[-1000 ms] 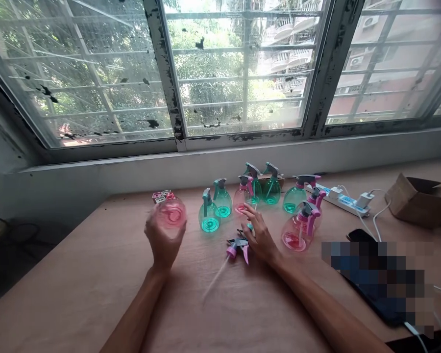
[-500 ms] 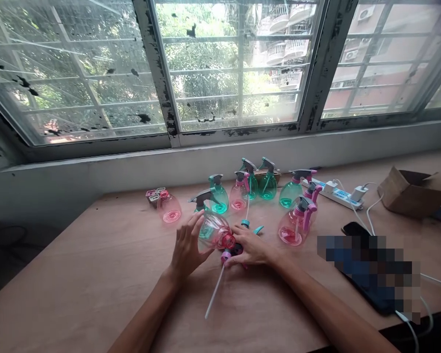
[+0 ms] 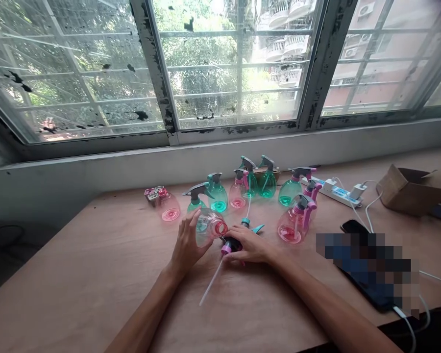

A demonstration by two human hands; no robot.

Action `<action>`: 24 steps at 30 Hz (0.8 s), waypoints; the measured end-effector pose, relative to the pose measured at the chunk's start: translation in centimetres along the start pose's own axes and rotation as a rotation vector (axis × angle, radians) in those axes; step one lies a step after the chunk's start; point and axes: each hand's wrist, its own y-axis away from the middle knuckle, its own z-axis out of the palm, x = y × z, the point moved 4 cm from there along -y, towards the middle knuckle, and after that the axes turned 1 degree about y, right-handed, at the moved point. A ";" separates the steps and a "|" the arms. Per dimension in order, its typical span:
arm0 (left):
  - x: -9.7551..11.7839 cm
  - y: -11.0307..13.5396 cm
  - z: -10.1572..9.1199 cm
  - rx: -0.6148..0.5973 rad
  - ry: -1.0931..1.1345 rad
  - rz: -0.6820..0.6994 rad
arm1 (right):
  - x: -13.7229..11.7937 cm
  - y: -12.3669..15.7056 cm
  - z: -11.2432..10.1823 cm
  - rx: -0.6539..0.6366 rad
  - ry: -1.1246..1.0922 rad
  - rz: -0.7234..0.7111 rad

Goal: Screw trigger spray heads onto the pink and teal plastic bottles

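My left hand [image 3: 186, 241] is wrapped round a clear pink bottle [image 3: 208, 230] that has no top, tilted with its mouth toward the right. My right hand [image 3: 250, 245] lies on the table closed over a pink spray head [image 3: 228, 247]; its white dip tube [image 3: 211, 282] points toward me. The bottle's mouth is just above and left of the spray head. A loose teal spray head [image 3: 250, 226] lies behind my right hand. A second topless pink bottle [image 3: 168, 209] stands at the left.
Several green and pink spray bottles [image 3: 296, 221] stand in a cluster toward the window. A power strip [image 3: 338, 193] with chargers and cables, a phone [image 3: 353, 227] and a cardboard box [image 3: 411, 190] occupy the right. Small pink-grey blocks [image 3: 152, 193] sit at the back left.
My left hand set one pink bottle down at the left, then took a second topless bottle and tilted it toward the spray head. My right hand closed over that head.
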 end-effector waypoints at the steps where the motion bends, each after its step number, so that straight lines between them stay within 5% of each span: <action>1: -0.1 0.0 -0.1 0.010 -0.002 -0.011 | 0.0 0.0 0.0 0.001 -0.003 0.002; 6: -1.3 -0.1 -0.9 0.073 0.040 -0.146 | 0.2 0.1 0.2 0.006 -0.016 0.010; 16: -2.2 0.4 1.4 -0.265 0.194 -0.162 | 0.0 0.0 0.2 0.011 -0.039 0.017; 24: -3.5 0.7 1.5 -0.182 0.171 -0.218 | 0.9 0.4 -0.2 0.181 -0.113 0.104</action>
